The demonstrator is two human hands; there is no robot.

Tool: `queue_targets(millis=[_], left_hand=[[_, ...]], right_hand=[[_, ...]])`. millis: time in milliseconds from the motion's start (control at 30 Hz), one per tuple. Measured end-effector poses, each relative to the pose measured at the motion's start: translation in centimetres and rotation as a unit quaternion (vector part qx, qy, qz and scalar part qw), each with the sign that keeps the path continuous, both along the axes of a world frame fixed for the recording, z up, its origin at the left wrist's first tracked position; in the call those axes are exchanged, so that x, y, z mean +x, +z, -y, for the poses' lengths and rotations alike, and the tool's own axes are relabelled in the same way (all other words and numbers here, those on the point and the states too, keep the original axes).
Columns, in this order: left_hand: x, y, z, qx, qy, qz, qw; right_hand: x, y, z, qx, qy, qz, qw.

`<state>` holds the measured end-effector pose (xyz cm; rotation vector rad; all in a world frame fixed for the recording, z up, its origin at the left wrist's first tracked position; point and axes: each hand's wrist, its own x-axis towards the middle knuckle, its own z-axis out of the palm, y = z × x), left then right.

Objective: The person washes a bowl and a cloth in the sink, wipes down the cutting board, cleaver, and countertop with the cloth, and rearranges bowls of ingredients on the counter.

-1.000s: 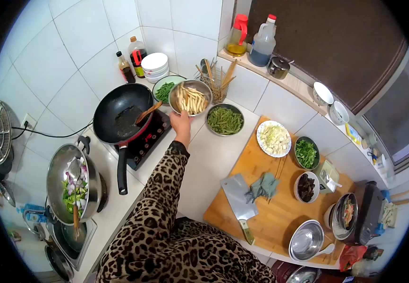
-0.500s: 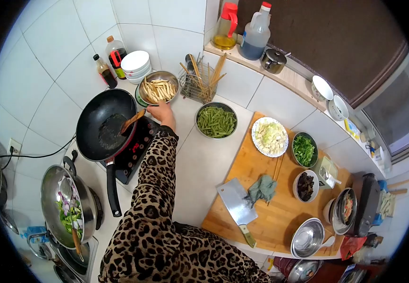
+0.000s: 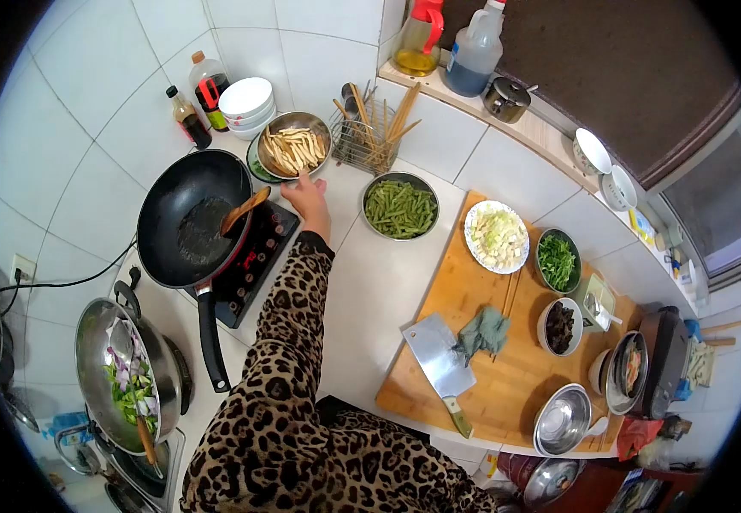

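My left hand (image 3: 307,202) is at the near rim of a metal bowl (image 3: 326,156) holding pale strips (image 3: 294,150). Its fingers are apart and grip nothing; the fingertips are at or just short of the rim, and I cannot tell if they touch. Left of the hand, a wooden spatula (image 3: 246,210) leans in a black wok (image 3: 156,192) on an induction cooker (image 3: 259,269). A bowl of cut green beans (image 3: 400,206) stands to the right. My right hand is out of view.
A cleaver (image 3: 440,355) and a grey-green cloth (image 3: 482,333) lie on the cutting board (image 3: 413,385). Plates and bowls of chopped food line its far side. A steel pan (image 3: 97,342) with vegetables sits at left. Bottles (image 3: 189,120) and stacked white bowls (image 3: 246,98) stand by the wall.
My left hand has drawn back slightly from the bowl of strips, and its fingers are more spread. The whole view has shifted a little; the bowls and spatula stay in place.
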<state>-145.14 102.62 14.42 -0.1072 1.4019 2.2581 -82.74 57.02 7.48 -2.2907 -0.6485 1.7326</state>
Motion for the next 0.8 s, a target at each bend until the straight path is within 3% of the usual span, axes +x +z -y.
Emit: queue_targets(millis=[100, 200, 233, 300, 367, 400, 433, 467, 500, 567, 667, 800], left_hand=[[2.2, -0.5, 1.4, 0.007, -0.002, 0.001, 1.000], [4.6, -2.6, 3.1, 0.105, -0.087, 0.049, 0.989], [6.1, -3.6, 3.9, 0.103, -0.094, 0.010, 0.990], [8.4, -3.2, 6.8, 0.107, -0.179, 0.010, 0.978], [11.2, -2.7, 9.2, 0.040, -0.221, -0.018, 0.974], [12.6, -1.8, 10.8, 0.011, -0.240, -0.024, 0.970], [13.6, -1.3, 12.4, 0.012, -0.279, -0.011, 0.960], [15.2, -0.3, 13.7, -0.021, -0.288, -0.008, 0.957], [16.3, 0.1, 14.8, -0.036, -0.305, -0.008, 0.952], [17.7, -0.2, 16.7, -0.046, -0.332, -0.012, 0.942], [18.9, -0.8, 18.7, -0.078, -0.373, -0.019, 0.924], [20.5, 0.0, 19.4, -0.111, -0.376, -0.028, 0.919]], right_hand=[[0.5, 0.2, 0.9, 0.008, -0.002, 0.004, 1.000], [2.0, 0.7, 3.7, 0.026, -0.017, 0.019, 0.999], [3.2, 0.7, 5.6, 0.046, -0.023, 0.032, 0.998], [6.3, -0.2, 9.9, 0.115, 0.004, 0.079, 0.990], [9.8, -0.9, 12.1, 0.224, 0.036, 0.146, 0.963], [8.1, 4.9, 8.1, 0.191, -0.081, 0.131, 0.969], [9.6, 5.9, 6.5, 0.201, -0.083, 0.225, 0.950], [6.0, 14.2, 1.4, 0.274, -0.107, 0.211, 0.932], [7.7, 15.2, -0.3, 0.341, -0.156, 0.160, 0.913], [10.9, 17.5, -4.1, 0.363, -0.167, 0.197, 0.895], [13.7, 22.8, -10.3, 0.424, -0.110, 0.220, 0.871], [19.3, 25.0, -18.2, 0.466, -0.063, 0.236, 0.850]])
